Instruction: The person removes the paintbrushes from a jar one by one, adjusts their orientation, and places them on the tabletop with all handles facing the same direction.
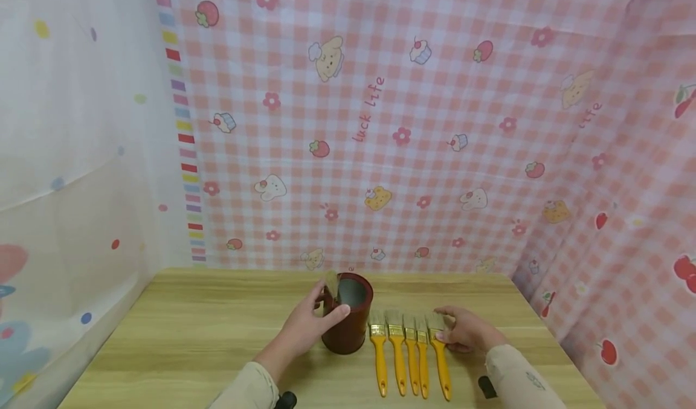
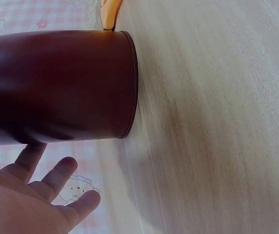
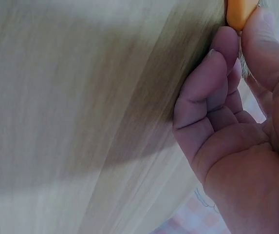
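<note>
A dark red-brown cylindrical cup (image 1: 348, 330) with a grey inside stands upright on the table. My left hand (image 1: 310, 324) holds its left side, thumb across the near side below the rim; in the left wrist view, other fingers (image 2: 56, 178) are spread beside the wall. Pale bristles (image 1: 331, 283) rise at the cup's left rim; the rest of that brush is hidden. To the right, several yellow-handled paintbrushes (image 1: 399, 360) lie in a row, bristles away from me. My right hand (image 1: 467, 330) pinches the rightmost paintbrush (image 1: 441, 367) near its metal band, thumb against finger.
The wood-grain table (image 1: 217, 312) runs back to a pink checked cloth (image 1: 348, 113). A white dotted cloth (image 1: 81, 155) hangs on the left, and the pink cloth continues along the right side.
</note>
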`<state>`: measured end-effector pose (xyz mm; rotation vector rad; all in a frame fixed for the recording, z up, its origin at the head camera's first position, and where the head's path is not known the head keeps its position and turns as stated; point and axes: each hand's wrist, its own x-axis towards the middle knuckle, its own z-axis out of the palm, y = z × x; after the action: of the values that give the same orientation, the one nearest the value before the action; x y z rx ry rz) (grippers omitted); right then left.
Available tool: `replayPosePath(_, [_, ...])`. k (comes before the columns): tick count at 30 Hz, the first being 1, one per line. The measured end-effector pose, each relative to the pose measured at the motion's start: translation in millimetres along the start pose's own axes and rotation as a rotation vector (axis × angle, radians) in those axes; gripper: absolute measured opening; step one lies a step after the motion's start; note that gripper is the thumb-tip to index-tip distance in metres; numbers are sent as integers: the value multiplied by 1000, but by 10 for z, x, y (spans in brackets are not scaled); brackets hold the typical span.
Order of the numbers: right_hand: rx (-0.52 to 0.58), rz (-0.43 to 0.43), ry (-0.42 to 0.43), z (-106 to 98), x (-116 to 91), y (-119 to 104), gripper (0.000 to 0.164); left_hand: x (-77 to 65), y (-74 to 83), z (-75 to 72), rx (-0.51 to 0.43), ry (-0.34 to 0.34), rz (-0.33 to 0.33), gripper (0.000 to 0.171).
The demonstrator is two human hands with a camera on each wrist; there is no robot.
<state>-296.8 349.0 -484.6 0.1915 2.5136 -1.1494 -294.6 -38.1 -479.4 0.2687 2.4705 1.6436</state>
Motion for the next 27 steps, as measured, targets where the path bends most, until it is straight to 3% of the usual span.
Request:
replayPosePath(7, [-41, -71, 9, -73, -34, 2, 70, 14, -24, 8, 17, -2, -9, 101])
replayPosePath(12, [-122, -103, 21, -293, -38, -141, 75, 11, 2, 2, 22, -2, -3, 101])
replayPosePath(19, [-166, -239, 102, -586, -22, -540, 74, 24, -16, 3, 7, -8, 3, 101])
replayPosePath(27, [-202, -379, 131, -376, -46, -1247, 68, 15, -26, -11, -1, -14, 1, 101])
